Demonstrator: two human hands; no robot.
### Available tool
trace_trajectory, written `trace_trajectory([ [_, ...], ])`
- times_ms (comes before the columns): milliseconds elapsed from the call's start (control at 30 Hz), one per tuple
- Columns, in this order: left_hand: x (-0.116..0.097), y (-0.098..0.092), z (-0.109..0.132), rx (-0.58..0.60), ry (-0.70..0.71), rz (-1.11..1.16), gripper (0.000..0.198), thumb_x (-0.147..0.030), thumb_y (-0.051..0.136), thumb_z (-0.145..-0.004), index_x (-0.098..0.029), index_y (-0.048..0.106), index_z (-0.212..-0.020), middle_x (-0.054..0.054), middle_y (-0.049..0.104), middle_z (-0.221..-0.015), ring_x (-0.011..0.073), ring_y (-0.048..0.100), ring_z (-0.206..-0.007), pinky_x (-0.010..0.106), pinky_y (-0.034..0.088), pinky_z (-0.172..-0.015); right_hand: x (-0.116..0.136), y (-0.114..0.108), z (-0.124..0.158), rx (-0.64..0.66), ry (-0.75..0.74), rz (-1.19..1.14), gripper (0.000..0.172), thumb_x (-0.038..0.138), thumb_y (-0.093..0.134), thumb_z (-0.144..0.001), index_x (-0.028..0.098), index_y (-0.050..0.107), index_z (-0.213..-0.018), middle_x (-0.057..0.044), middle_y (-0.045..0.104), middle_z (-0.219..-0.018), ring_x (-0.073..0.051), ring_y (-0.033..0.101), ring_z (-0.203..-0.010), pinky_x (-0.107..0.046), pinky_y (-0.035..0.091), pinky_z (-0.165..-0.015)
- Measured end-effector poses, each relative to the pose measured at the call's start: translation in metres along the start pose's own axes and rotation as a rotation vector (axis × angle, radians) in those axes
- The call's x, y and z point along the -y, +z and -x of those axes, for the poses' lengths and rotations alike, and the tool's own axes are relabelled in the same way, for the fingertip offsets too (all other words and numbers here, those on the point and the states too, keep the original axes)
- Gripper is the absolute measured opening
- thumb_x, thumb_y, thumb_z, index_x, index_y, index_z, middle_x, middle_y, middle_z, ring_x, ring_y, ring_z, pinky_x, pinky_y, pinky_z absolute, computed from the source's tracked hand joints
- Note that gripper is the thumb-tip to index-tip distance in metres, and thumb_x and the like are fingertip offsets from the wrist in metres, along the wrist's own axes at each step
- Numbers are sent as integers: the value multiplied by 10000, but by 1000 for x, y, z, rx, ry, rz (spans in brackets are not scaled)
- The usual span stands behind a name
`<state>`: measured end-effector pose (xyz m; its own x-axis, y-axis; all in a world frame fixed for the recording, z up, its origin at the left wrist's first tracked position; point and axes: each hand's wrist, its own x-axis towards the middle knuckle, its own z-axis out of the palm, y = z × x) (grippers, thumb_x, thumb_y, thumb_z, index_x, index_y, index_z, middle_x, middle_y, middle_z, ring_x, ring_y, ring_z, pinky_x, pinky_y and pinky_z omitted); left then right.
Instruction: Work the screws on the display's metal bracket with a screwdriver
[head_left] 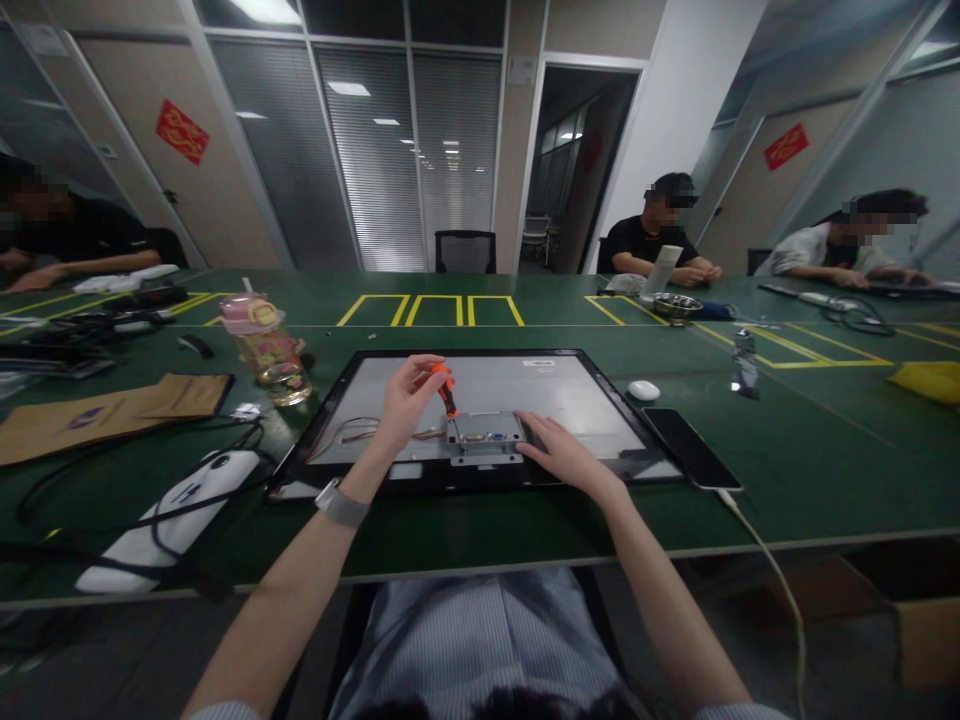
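In front of me a flat display panel [480, 375] with a black frame lies back side up on the green table. A metal bracket with ports [484, 450] sits near its front edge, and thin wires [352, 430] run to its left side. My left hand [409, 395] is closed around the orange and black handle of a screwdriver [446, 388], whose tip points down at the bracket's left end. With fingers stretched out, my right hand [559, 450] lies against the bracket's right end and on the panel.
A pink-lidded bottle [266, 350], a paper bag [112, 415] and a white power strip [169, 520] with black cables lie left. Right of the panel are a white earbud case [643, 391] and a phone [690, 447] with a cable. Several people sit across the table.
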<state>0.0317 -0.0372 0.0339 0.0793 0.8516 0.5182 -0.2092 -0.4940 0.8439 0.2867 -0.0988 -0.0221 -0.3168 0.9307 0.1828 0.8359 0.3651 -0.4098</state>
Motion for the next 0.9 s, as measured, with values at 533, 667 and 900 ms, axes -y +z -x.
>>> trace_trajectory([
  [533, 1, -3, 1, 57, -76, 133, 288, -373, 667, -783, -156, 671, -973, 69, 709, -861, 182, 690, -787, 305, 533, -747, -23, -21, -29, 139, -120, -222, 723, 540, 674, -737, 228, 462, -1355, -100, 489, -1396, -283, 435, -1298, -493, 280, -1114],
  [667, 0, -1, 2, 65, -87, 207, 278, -379, 651, -791, -156, 687, -953, 86, 712, -920, 190, 683, -846, 308, 527, -769, -27, -20, -33, 145, -126, -281, 633, 556, 607, -790, 219, 507, -1316, -93, 502, -1388, -261, 440, -1295, -468, 297, -1111],
  [900, -5, 0, 3, 42, -138, 201, 238, -332, 736, -709, -187, 687, -891, -5, 660, -749, 96, 616, -689, 202, 493, -664, -21, -11, -23, 103, -86, -218, 628, 572, 500, -860, 224, 433, -1379, -86, 457, -1432, -249, 366, -1352, -466, 161, -1165],
])
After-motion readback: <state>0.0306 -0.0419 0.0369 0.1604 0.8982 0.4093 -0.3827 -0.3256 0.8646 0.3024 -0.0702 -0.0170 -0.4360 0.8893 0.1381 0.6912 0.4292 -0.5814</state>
